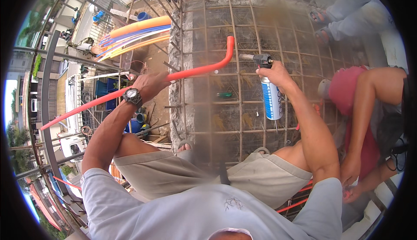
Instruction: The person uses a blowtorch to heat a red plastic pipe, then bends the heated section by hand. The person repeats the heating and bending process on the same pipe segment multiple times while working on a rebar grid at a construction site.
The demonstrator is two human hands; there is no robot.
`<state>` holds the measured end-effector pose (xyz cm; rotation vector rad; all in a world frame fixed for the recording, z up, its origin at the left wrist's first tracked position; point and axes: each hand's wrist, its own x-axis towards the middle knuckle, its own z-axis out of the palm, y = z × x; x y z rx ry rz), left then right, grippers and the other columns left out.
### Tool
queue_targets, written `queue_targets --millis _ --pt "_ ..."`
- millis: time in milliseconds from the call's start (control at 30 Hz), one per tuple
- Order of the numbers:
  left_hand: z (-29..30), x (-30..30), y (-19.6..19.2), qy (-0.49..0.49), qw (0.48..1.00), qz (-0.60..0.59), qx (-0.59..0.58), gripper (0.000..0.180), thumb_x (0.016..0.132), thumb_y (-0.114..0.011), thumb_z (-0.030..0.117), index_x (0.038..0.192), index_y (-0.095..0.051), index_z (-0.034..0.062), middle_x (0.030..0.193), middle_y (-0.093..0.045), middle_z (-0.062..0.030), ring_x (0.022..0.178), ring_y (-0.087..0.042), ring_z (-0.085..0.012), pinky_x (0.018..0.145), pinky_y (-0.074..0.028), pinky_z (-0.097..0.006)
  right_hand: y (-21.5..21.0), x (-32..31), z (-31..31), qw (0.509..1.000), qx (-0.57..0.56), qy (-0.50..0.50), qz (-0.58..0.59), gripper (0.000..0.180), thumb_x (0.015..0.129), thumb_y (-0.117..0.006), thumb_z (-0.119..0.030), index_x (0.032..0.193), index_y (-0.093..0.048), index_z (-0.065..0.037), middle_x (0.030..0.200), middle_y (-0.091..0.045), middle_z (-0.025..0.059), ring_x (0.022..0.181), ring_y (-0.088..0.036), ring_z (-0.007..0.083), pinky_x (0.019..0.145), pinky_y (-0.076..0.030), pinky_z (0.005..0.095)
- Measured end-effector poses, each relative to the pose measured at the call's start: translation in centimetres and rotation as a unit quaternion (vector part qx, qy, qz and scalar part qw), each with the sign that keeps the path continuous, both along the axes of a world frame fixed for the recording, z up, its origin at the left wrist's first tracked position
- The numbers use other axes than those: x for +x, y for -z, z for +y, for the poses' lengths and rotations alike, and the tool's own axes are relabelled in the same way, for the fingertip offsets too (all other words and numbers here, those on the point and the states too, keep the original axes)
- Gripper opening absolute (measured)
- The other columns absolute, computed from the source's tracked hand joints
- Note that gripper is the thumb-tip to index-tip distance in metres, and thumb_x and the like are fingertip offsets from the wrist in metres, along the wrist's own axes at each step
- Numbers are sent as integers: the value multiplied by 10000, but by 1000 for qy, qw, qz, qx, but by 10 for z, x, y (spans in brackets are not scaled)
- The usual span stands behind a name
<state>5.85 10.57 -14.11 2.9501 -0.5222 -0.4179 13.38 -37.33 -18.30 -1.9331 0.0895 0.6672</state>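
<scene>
My left hand [150,86], with a watch on its wrist, is closed around a long orange-red plastic pipe [195,71]. The pipe slants from the lower left up to the right, and its far end bends sharply upward. My right hand [278,76] grips a gas torch made of a blue-and-white canister [271,102] with a black head [262,60]. Its metal nozzle [246,57] points left toward the bend, a short distance from the pipe. No flame can be made out.
Beneath me lies a rebar grid [237,110], with a small green object [224,94] among the bars. A rough concrete edge [176,62] borders a drop on the left. Pipe bundles [139,26] lie below. A co-worker in red [347,88] crouches at right; another person's legs [356,27] stand beyond.
</scene>
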Motion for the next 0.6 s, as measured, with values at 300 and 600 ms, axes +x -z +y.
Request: queue_targets --millis 300,600 --pt "3 -3 -3 -44 997 57 -43 410 1073 -628 470 1228 -719 102 828 -715 -186 810 -719 -400 733 -528 -502 -13 -1 4 999 35 24 -11 241 850 -834 -175 1026 -752 -33 891 -729 52 805 -677 146 743 -530 342" --pt "-4 3 -2 -82 988 101 -81 598 1099 -523 581 1124 -738 24 822 -695 -235 804 -694 -431 755 -516 -524 -13 -10 18 996 -12 3 -83 327 837 -828 -269 1004 -777 6 903 -764 107 822 -712 204 761 -550 379"
